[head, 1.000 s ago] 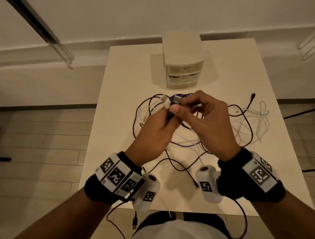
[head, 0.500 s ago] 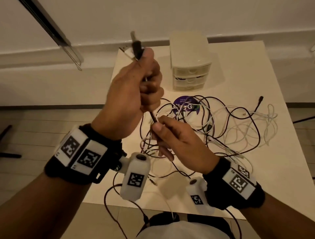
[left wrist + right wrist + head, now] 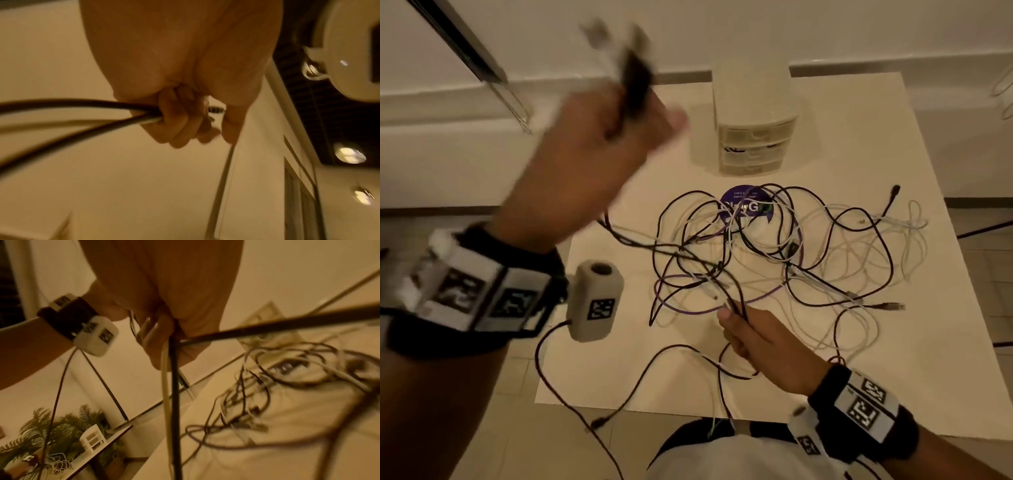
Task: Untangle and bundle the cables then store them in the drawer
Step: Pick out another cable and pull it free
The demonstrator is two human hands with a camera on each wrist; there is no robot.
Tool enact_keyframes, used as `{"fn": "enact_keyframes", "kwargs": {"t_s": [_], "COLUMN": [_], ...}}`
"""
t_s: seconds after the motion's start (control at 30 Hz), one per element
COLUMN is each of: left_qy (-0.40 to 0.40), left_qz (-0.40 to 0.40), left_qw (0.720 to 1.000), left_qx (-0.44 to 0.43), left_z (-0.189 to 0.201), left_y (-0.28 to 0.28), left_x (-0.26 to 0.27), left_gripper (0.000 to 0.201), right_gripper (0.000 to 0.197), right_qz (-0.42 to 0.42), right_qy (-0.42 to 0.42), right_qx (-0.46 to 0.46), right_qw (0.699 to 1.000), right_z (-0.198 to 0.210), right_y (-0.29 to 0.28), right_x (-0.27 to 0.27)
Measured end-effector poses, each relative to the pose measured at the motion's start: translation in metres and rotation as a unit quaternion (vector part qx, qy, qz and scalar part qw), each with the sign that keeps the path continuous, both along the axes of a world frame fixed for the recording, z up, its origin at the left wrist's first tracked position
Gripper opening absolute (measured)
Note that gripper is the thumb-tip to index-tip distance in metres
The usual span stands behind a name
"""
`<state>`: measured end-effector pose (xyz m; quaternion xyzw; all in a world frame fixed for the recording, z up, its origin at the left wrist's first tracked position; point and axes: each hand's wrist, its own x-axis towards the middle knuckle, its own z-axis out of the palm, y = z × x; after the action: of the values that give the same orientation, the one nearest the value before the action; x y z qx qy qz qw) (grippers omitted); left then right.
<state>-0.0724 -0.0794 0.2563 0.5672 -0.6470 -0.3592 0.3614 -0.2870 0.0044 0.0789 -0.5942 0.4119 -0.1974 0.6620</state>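
**Drawing two cables out of the knot**

The left hand (image 3: 599, 137), raised high at the far left and blurred, is curled tight round the plug ends of a black cable (image 3: 72, 104) and a white cable (image 3: 61, 126), which trail away from the fist in the left wrist view. To do this well, lift those ends steadily rather than jerking, so that a snag shows as tension before it tightens.

Toward the middle, the tangle of cables (image 3: 774, 253) lies spread on the counter (image 3: 945, 359), black, white and purple strands crossing over a purple sticker (image 3: 743, 202). Watch where the lifted strands enter the heap; a loop that rises with them probably needs slipping off, not pulling through.

Near the right, the right hand (image 3: 760, 346) pinches the same pair lower down, fingers closed on them. It should let the strands slide through loosely and act as a guide.

The drawer unit (image 3: 755, 123) stands at the far edge, all its drawers closed.
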Motion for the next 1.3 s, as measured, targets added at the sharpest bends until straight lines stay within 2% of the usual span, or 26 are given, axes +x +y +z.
{"fn": "enact_keyframes", "kwargs": {"t_s": [0.07, 0.1, 0.2, 0.27, 0.33, 0.4, 0.47, 0.57, 0.7, 0.8, 0.83, 0.9, 1.0, 1.07, 1.13, 1.23, 1.3], "left_qy": [-0.132, -0.182, -0.270, -0.306, -0.312, -0.315, -0.316, -0.306, -0.274, -0.134, -0.090, -0.072, -0.064, -0.060, -0.140, -0.245, -0.316], "left_qz": [-0.090, -0.150, -0.266, -0.293, -0.290, -0.291, -0.287, -0.220, -0.031, 0.108, 0.158, 0.191, 0.153, 0.099, 0.010, -0.084, -0.164], "left_qw": [0.987, 0.970, 0.922, 0.900, 0.895, 0.891, 0.891, 0.917, 0.959, 0.985, 0.983, 0.979, 0.985, 0.992, 0.989, 0.957, 0.913], "left_qx": [0.032, 0.051, 0.081, 0.104, 0.134, 0.152, 0.152, 0.131, 0.065, 0.013, 0.002, 0.011, 0.047, 0.044, 0.052, 0.131, 0.200], "left_z": [-0.016, -0.027, -0.056, -0.072, -0.079, -0.080, -0.074, -0.059, -0.037, -0.026, -0.019, -0.010, -0.010, -0.011, -0.016, -0.017, -0.025], "left_y": [0.009, 0.015, 0.018, 0.021, 0.020, 0.018, 0.015, 0.004, -0.010, -0.021, -0.025, -0.032, -0.036, -0.030, -0.023, -0.015, -0.013], "left_x": [-0.020, -0.030, -0.034, -0.033, -0.031, -0.028, -0.023, -0.005, 0.026, 0.057, 0.068, 0.087, 0.084, 0.065, 0.050, 0.024, 0.013], "left_gripper": [0.043, 0.043, 0.045, 0.053, 0.061, 0.060, 0.054, 0.054, 0.054, 0.048, 0.047, 0.047, 0.055, 0.053, 0.054, 0.057, 0.061], "right_gripper": [0.036, 0.034, 0.026, 0.027, 0.033, 0.025, 0.019, 0.022, 0.029, 0.034, 0.037, 0.039, 0.038, 0.034, 0.028, 0.028, 0.029], "right_qz": [0.048, 0.065, 0.065, 0.041, 0.032, 0.026, 0.001, -0.029, -0.014, -0.010, -0.009, 0.002, 0.049, 0.109, 0.190, 0.289, 0.304], "right_qy": [0.023, 0.030, 0.000, -0.020, -0.011, 0.005, -0.022, -0.075, -0.019, -0.019, -0.021, -0.034, -0.071, -0.057, -0.001, 0.095, 0.124], "right_qx": [-0.048, -0.060, -0.073, -0.047, -0.019, -0.015, 0.012, 0.018, -0.041, 0.028, 0.050, 0.082, 0.141, 0.152, 0.120, 0.007, -0.085], "right_qw": [0.997, 0.996, 0.995, 0.998, 0.999, 1.000, 1.000, 0.997, 0.999, 0.999, 0.998, 0.996, 0.986, 0.981, 0.975, 0.953, 0.941], "right_z": [0.013, 0.020, 0.035, 0.041, 0.043, 0.043, 0.041, 0.033, 0.012, -0.007, -0.012, -0.018, -0.025, -0.030, -0.038, -0.056, -0.070], "right_y": [-0.008, -0.011, -0.020, -0.025, -0.027, -0.028, -0.030, -0.031, -0.028, -0.015, -0.008, 0.006, 0.018, 0.021, 0.024, 0.032, 0.038], "right_x": [0.006, 0.008, 0.008, 0.004, 0.001, -0.001, -0.003, -0.011, -0.026, -0.034, -0.036, -0.034, -0.021, -0.007, 0.005, 0.015, 0.011]}}
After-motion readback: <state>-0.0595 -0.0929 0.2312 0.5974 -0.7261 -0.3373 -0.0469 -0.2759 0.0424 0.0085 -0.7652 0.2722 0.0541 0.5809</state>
